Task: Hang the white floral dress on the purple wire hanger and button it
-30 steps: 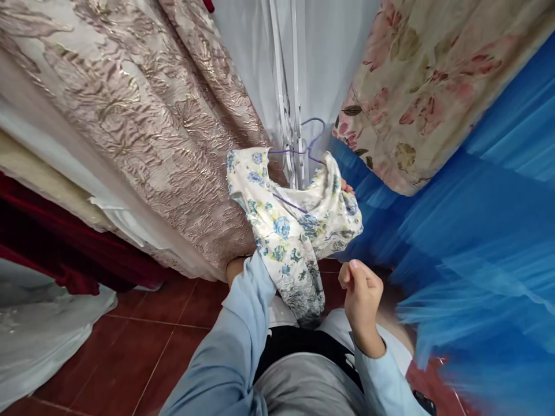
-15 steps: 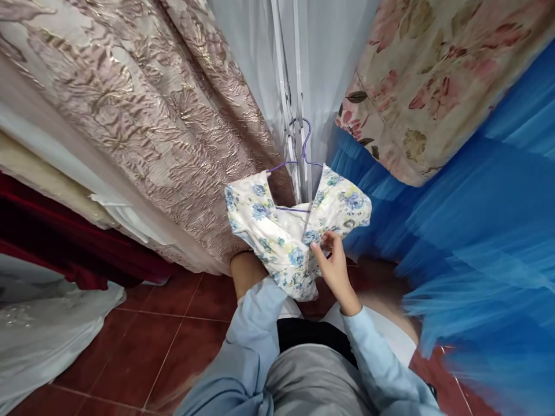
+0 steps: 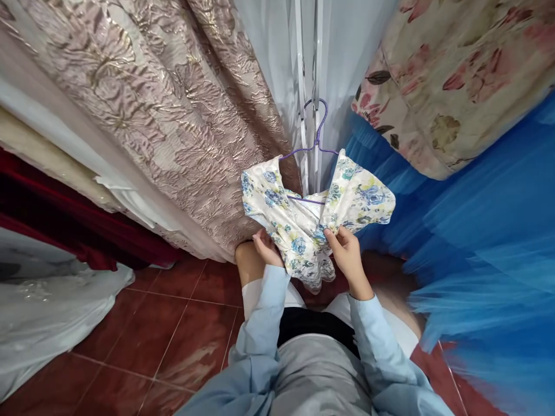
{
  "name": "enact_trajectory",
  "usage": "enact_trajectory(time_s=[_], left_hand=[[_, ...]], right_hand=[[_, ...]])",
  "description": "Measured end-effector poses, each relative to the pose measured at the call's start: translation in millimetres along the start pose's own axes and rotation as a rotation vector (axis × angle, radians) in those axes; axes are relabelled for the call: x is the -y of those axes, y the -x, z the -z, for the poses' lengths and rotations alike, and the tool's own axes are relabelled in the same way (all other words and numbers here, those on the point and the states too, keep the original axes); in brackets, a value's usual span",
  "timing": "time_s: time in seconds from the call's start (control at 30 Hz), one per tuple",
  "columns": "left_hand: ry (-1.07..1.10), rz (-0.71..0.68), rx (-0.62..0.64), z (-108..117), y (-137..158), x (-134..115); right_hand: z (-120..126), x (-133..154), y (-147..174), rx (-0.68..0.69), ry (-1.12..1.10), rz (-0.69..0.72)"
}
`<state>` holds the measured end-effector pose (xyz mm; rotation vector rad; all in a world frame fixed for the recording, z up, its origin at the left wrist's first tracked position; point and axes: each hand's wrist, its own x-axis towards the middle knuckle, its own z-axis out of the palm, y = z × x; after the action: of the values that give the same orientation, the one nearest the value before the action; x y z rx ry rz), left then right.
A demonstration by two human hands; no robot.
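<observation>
A short-sleeved white top with blue and yellow-green flowers hangs on a purple wire hanger, in front of my knees. My right hand is closed, pinching the cloth between thumb and fingers at the front, just below the V-neck. At the top's left side edge is my left hand, its visible fingers loosely stretched upward against the cloth. Part of that hand lies hidden behind the fabric. The hem of the top gathers in folds between my forearms.
White metal bars stand behind the hanger. A pink and gold brocade cloth hangs on the left, with dark red fabric beyond it. Blue tulle and a floral cloth hang on the right. Red tiles cover the floor.
My left hand, earlier hidden by the top, now shows at its left edge. My right hand has closed on the front cloth. The top and hanger appear further right and slightly higher.
</observation>
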<state>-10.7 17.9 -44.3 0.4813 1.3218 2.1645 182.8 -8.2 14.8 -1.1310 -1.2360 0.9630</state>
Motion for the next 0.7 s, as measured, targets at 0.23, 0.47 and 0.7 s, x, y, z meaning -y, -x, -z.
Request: enact_trajectory(time_s=[0.23,0.47,0.7], left_hand=[[-0.544,-0.619,0.523,-21.6,29.4,-68.5],[-0.825,-0.229,0.798,-28.0,58.6,-29.8],[-0.727,-0.093,0.993,-27.2,65.3,-11.7]], right_hand=[[11.7,6.8,0.6,-0.057,0.042,0.041],[28.0,13.7,-0.7,-0.081,0.048,0.035],[24.7,11.4,3.7,-0.059,0.012,-0.012]])
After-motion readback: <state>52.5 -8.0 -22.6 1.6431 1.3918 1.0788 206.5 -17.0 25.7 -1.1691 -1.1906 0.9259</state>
